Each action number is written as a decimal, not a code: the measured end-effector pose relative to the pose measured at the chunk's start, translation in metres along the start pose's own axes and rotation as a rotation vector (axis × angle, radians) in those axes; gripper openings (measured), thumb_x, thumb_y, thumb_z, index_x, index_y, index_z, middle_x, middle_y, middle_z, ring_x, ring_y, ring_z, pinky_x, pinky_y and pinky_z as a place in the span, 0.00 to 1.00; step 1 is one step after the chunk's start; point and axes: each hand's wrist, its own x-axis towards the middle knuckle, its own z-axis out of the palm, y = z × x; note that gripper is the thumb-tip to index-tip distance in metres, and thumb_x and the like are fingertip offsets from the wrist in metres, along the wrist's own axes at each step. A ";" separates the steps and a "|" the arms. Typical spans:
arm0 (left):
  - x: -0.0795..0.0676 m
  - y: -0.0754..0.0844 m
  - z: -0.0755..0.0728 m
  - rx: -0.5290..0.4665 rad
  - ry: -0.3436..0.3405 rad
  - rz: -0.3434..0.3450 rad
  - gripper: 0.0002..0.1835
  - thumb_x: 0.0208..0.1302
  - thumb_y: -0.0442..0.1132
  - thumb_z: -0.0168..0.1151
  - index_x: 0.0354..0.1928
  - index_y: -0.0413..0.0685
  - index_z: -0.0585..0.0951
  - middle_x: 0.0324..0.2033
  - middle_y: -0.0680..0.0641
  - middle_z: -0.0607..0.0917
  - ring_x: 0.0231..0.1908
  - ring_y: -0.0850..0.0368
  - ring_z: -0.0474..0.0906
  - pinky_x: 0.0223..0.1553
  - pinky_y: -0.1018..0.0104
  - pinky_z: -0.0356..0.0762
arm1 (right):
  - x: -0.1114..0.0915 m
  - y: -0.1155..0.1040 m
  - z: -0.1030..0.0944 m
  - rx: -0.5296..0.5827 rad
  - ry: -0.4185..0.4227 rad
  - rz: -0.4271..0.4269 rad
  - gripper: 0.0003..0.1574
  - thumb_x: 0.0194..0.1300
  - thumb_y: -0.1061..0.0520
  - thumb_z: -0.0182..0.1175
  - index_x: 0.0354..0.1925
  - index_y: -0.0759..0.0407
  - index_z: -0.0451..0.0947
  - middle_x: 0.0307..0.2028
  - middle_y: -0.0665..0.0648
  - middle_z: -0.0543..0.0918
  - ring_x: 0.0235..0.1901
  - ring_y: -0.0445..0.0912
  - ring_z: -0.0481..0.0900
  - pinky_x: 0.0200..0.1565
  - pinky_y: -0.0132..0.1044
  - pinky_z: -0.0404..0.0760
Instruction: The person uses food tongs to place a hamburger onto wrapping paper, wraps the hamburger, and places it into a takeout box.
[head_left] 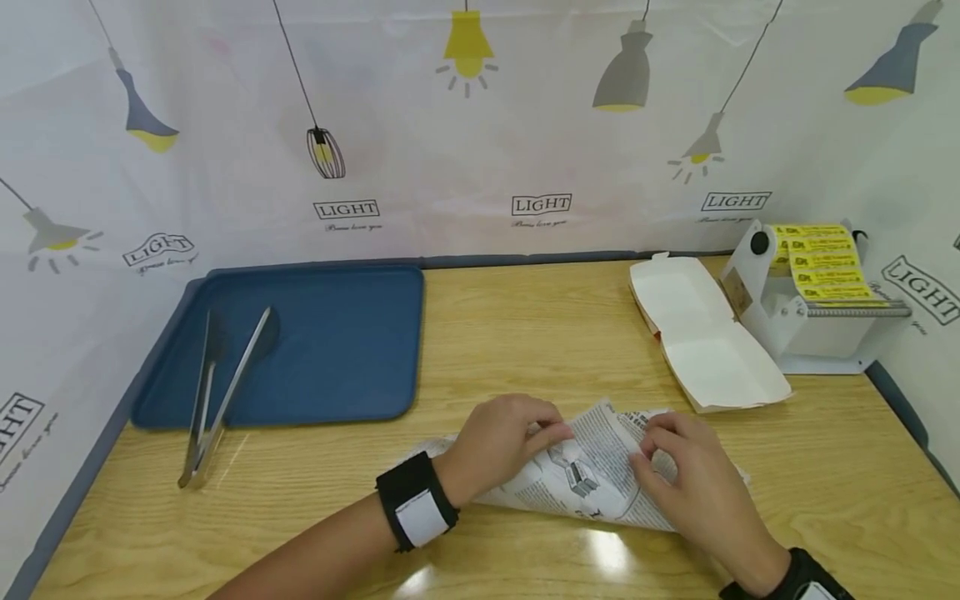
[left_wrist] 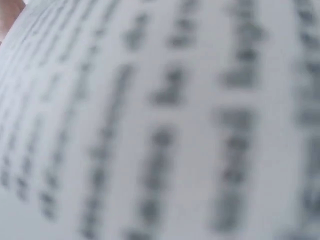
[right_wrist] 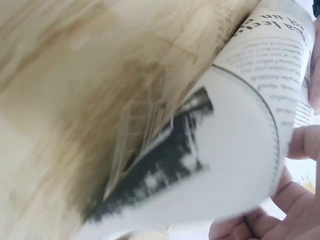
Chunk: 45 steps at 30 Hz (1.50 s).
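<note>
A sheet of newsprint-patterned wrapping paper (head_left: pixel 592 475) lies folded in front of me on the table, its upper edge raised into a peak. Whether anything is inside the folds is hidden. My left hand (head_left: pixel 502 446) pinches the paper's upper edge between thumb and fingers, left of the peak. On the other side, my right hand (head_left: pixel 697 492) grips the right part of the fold with thumb and forefinger. Blurred printed paper (left_wrist: pixel 165 120) fills the left wrist view. In the right wrist view, the paper (right_wrist: pixel 240 135) curves up from the wood beside the right fingers.
An open white carton (head_left: pixel 697 333) lies behind the right hand. Next to it stands a dispenser (head_left: pixel 817 333) with a roll of yellow labels (head_left: pixel 828 267). At left, metal tongs (head_left: pixel 232 392) lean across the front edge of a blue tray (head_left: pixel 345 350). A printed curtain (head_left: pixel 465 158) closes off the back.
</note>
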 end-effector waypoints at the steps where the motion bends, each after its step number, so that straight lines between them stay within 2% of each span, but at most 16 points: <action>1: 0.000 0.000 0.000 -0.001 -0.008 -0.012 0.12 0.66 0.49 0.58 0.37 0.54 0.87 0.29 0.54 0.92 0.25 0.68 0.78 0.28 0.73 0.79 | 0.000 0.000 0.000 0.005 0.003 -0.005 0.15 0.48 0.62 0.69 0.17 0.52 0.72 0.36 0.61 0.85 0.43 0.54 0.76 0.44 0.53 0.75; 4: 0.002 0.000 0.001 -0.003 -0.022 -0.033 0.15 0.67 0.43 0.59 0.54 0.50 0.81 0.38 0.50 0.90 0.32 0.65 0.83 0.34 0.70 0.85 | 0.000 -0.001 0.001 0.018 -0.009 0.005 0.14 0.51 0.62 0.69 0.18 0.52 0.73 0.39 0.62 0.87 0.45 0.54 0.76 0.45 0.54 0.76; 6: 0.003 -0.001 0.002 0.011 -0.021 -0.026 0.21 0.66 0.40 0.60 0.60 0.48 0.75 0.46 0.48 0.87 0.36 0.63 0.84 0.36 0.69 0.87 | 0.000 -0.001 0.002 0.022 -0.019 0.017 0.14 0.52 0.61 0.69 0.18 0.52 0.74 0.39 0.62 0.87 0.45 0.54 0.76 0.45 0.56 0.77; 9: 0.005 -0.003 0.004 0.088 -0.005 0.037 0.19 0.63 0.38 0.63 0.57 0.49 0.77 0.52 0.48 0.82 0.40 0.62 0.83 0.37 0.70 0.87 | 0.000 0.000 0.003 0.017 -0.014 0.026 0.13 0.53 0.60 0.69 0.19 0.53 0.75 0.38 0.62 0.87 0.44 0.54 0.76 0.44 0.56 0.78; 11: 0.006 -0.003 0.005 0.169 0.029 0.092 0.15 0.62 0.39 0.65 0.51 0.49 0.79 0.54 0.47 0.80 0.44 0.60 0.81 0.42 0.70 0.87 | -0.001 0.001 0.003 0.013 -0.008 0.027 0.13 0.53 0.60 0.69 0.19 0.53 0.75 0.37 0.62 0.87 0.44 0.54 0.77 0.44 0.56 0.78; 14: 0.006 -0.004 0.007 0.318 0.092 0.181 0.11 0.60 0.40 0.67 0.44 0.49 0.79 0.47 0.48 0.80 0.45 0.59 0.76 0.46 0.69 0.84 | -0.001 0.001 0.003 0.010 -0.011 0.036 0.13 0.53 0.59 0.69 0.19 0.53 0.75 0.37 0.62 0.87 0.44 0.55 0.77 0.44 0.56 0.77; 16: 0.005 -0.004 0.008 0.395 0.109 0.248 0.09 0.61 0.39 0.65 0.42 0.49 0.78 0.42 0.49 0.80 0.42 0.59 0.74 0.45 0.69 0.83 | -0.002 0.001 0.003 0.007 -0.018 0.041 0.13 0.54 0.59 0.69 0.19 0.53 0.75 0.38 0.63 0.87 0.44 0.55 0.77 0.43 0.56 0.78; 18: 0.005 -0.004 0.010 0.456 0.098 0.323 0.07 0.64 0.37 0.62 0.43 0.49 0.80 0.41 0.50 0.81 0.42 0.60 0.75 0.46 0.69 0.82 | -0.002 0.001 0.004 0.003 -0.026 0.047 0.13 0.54 0.58 0.69 0.19 0.53 0.75 0.38 0.63 0.87 0.44 0.55 0.77 0.43 0.56 0.78; 21: 0.003 -0.002 0.011 0.512 0.007 0.387 0.14 0.67 0.33 0.57 0.52 0.49 0.81 0.49 0.50 0.83 0.50 0.59 0.77 0.53 0.68 0.82 | -0.002 0.001 0.004 -0.001 -0.032 0.055 0.13 0.55 0.58 0.69 0.20 0.53 0.75 0.39 0.63 0.87 0.44 0.56 0.76 0.43 0.56 0.78; 25: 0.003 0.004 0.011 0.533 -0.148 0.345 0.19 0.70 0.35 0.53 0.60 0.50 0.79 0.60 0.49 0.81 0.59 0.57 0.74 0.60 0.65 0.80 | -0.003 0.002 0.005 0.005 -0.037 0.057 0.13 0.55 0.58 0.69 0.20 0.53 0.75 0.39 0.63 0.87 0.45 0.55 0.76 0.44 0.56 0.77; 28: 0.004 0.008 0.008 0.467 -0.229 0.280 0.20 0.74 0.45 0.49 0.61 0.49 0.78 0.60 0.49 0.82 0.60 0.58 0.75 0.60 0.64 0.80 | -0.003 0.002 0.006 0.003 -0.032 0.051 0.13 0.55 0.58 0.69 0.20 0.52 0.75 0.37 0.61 0.87 0.44 0.54 0.76 0.44 0.55 0.77; 31: 0.004 0.011 0.006 0.382 -0.284 0.232 0.29 0.73 0.58 0.43 0.62 0.47 0.76 0.59 0.49 0.82 0.59 0.58 0.75 0.60 0.63 0.81 | -0.004 0.002 0.007 0.001 -0.033 0.051 0.13 0.55 0.58 0.69 0.20 0.52 0.75 0.36 0.60 0.86 0.42 0.53 0.75 0.42 0.54 0.77; 35: 0.002 0.014 0.011 0.426 -0.316 0.208 0.36 0.69 0.67 0.40 0.64 0.47 0.71 0.66 0.46 0.75 0.65 0.55 0.69 0.62 0.58 0.79 | -0.005 0.002 0.008 0.001 -0.042 0.064 0.13 0.57 0.58 0.68 0.20 0.52 0.76 0.36 0.60 0.86 0.41 0.53 0.75 0.41 0.54 0.78; 37: -0.001 0.013 0.015 0.483 -0.320 0.203 0.37 0.70 0.67 0.38 0.67 0.47 0.68 0.71 0.45 0.69 0.70 0.52 0.63 0.65 0.54 0.76 | -0.005 0.002 0.008 -0.001 -0.048 0.073 0.12 0.58 0.58 0.67 0.20 0.53 0.77 0.37 0.61 0.86 0.42 0.53 0.76 0.41 0.55 0.79; 40: -0.005 0.010 0.021 0.500 -0.328 0.200 0.40 0.71 0.66 0.34 0.74 0.46 0.59 0.75 0.44 0.62 0.73 0.51 0.55 0.69 0.50 0.70 | -0.005 0.002 0.007 -0.008 -0.061 0.082 0.11 0.59 0.58 0.66 0.22 0.54 0.78 0.39 0.63 0.86 0.43 0.55 0.76 0.42 0.56 0.80; 45: -0.008 0.008 0.029 0.490 -0.333 0.194 0.43 0.70 0.68 0.31 0.77 0.45 0.53 0.76 0.43 0.61 0.73 0.49 0.55 0.70 0.47 0.68 | -0.004 0.001 0.007 -0.033 -0.102 0.093 0.09 0.60 0.58 0.65 0.23 0.56 0.80 0.39 0.63 0.86 0.43 0.56 0.77 0.42 0.57 0.80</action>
